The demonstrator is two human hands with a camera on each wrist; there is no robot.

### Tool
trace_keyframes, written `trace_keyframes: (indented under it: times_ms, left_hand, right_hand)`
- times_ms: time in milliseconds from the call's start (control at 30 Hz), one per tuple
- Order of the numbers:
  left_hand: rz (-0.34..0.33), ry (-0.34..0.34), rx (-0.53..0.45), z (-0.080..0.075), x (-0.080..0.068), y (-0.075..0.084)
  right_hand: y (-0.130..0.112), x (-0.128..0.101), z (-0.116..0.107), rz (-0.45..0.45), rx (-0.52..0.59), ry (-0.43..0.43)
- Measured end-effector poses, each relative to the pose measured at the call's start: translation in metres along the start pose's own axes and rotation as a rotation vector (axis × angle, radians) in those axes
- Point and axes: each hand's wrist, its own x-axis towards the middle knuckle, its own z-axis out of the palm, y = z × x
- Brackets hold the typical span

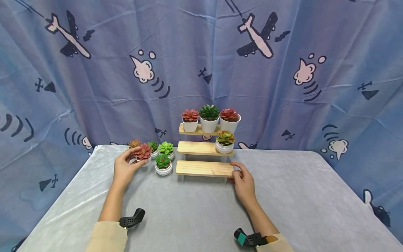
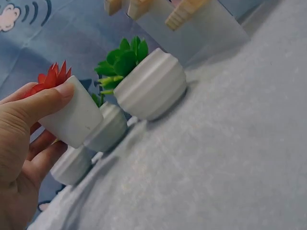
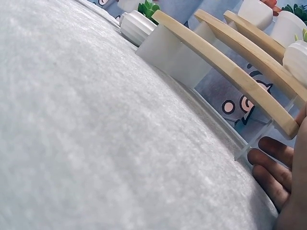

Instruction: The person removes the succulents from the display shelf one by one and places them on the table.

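My left hand point(image 1: 125, 167) holds a red succulent in a white pot point(image 2: 72, 115), thumb on one side and fingers round the other. In the left wrist view the pot is tilted and overlaps the white pots behind it. At the right end of a three-step wooden shelf stand point(image 1: 204, 168), my right hand point(image 1: 244, 182) grips the lowest board's corner, with its other fingers point(image 3: 271, 165) beside the clear support. A yellow-green succulent point(image 1: 225, 141) stands at the right of the middle step. Two red succulents point(image 1: 190, 120) and a dark green one point(image 1: 209, 118) line the top step.
Left of the stand, close together on the grey-covered table point(image 1: 195, 217), are a green succulent point(image 1: 163, 165), a light green one point(image 1: 167, 149), a darker green one point(image 1: 153, 148) and an orange-brown one point(image 1: 134, 143). A blue curtain point(image 1: 195, 52) printed with airplanes hangs behind.
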Motion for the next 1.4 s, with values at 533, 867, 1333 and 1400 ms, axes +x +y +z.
trace_keyframes:
  times_ms: [533,867,1333,1400]
  left_hand:
    - [0.009,-0.09,0.003,0.0,0.004,-0.022]
    - [0.018,-0.163,0.039,-0.002,0.003,-0.032]
    - [0.033,-0.183,0.177,-0.002,0.002,-0.023]
    - [0.053,-0.186,0.212,-0.003,0.001,-0.018]
  right_hand:
    - [-0.002,0.002,-0.001,0.005,-0.001,0.007]
    - [-0.003,0.003,0.0,-0.003,-0.012,0.003]
    - [-0.002,-0.001,-0.001,0.034,0.034,-0.007]
    - [-0.002,-0.001,-0.001,0.039,0.04,-0.012]
